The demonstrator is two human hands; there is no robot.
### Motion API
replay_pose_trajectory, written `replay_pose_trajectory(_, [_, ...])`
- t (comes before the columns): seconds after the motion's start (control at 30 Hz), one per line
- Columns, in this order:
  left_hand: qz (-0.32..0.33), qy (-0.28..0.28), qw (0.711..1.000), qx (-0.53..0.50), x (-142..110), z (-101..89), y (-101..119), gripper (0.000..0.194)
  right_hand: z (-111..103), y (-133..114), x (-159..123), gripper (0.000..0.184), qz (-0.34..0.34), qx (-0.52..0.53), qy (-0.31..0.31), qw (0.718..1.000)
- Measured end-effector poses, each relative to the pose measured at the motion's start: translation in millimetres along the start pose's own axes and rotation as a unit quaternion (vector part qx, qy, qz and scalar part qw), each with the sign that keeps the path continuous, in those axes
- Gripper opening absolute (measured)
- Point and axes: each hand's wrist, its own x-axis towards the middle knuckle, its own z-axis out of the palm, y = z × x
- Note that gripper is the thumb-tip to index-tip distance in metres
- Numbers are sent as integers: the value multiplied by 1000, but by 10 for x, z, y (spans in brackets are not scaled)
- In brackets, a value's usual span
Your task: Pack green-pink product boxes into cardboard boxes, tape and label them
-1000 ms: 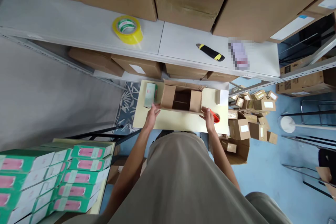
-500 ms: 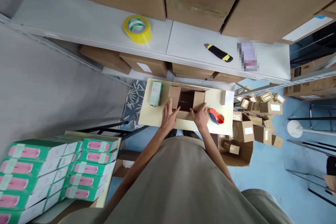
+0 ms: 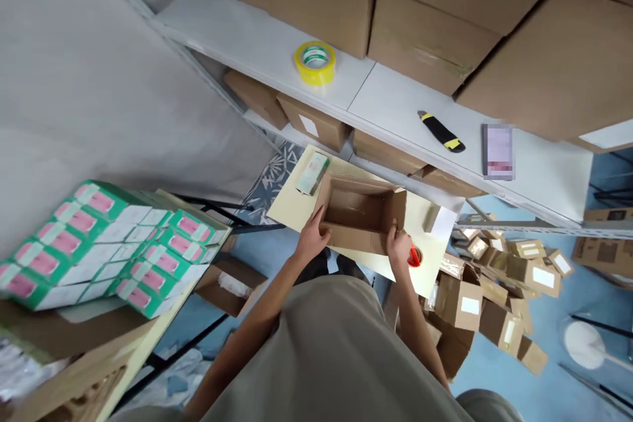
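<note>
An open cardboard box [image 3: 359, 237] is tilted over the small cream table [image 3: 287, 211], its inside bare. My left hand [image 3: 312, 236] grips its left front corner. At the right end, my right hand [image 3: 398, 244] is closed on the box wall. Just beyond that hand a red tape dispenser [image 3: 414, 256] shows in part. A green-and-white product box [image 3: 312, 173] lies at the table's left end. On the right end stands a small white box [image 3: 441, 220].
Above the table, a grey shelf [image 3: 395, 95] carries yellow tape [image 3: 315, 64], a utility knife [image 3: 442, 132], a blurred-out phone-like item [image 3: 498, 151] and large cartons. Green-and-pink boxes [image 3: 158, 257] are stacked at left. Small cartons [image 3: 509, 277] are heaped on the floor at right.
The flaps that covered the box's ends now stand up, and the box has been lifted and tilted. Both hands have gone from resting on its edge to gripping its ends. The view has turned.
</note>
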Motion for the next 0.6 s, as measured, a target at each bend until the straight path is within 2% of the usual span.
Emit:
replay_pose_trajectory(0.17, [-23, 64, 996, -56, -431, -149, 129, 61, -144, 68, -75, 90, -65, -28, 16, 997])
replay_pose_trajectory(0.3, [-108, 186, 968, -127, -747, -389, 63, 27, -121, -117, -279, 96, -144, -40, 8, 989])
replay_pose_trajectory(0.43, [-162, 306, 923, -170, -1110, -696, -221, 30, 42, -576, -529, 99, -233, -55, -24, 971])
replay_pose_trajectory(0.6, [-199, 433, 858, -194, -1813, -1238, -667, 36, 362, -1433, -1014, 105, -364, -59, -40, 929])
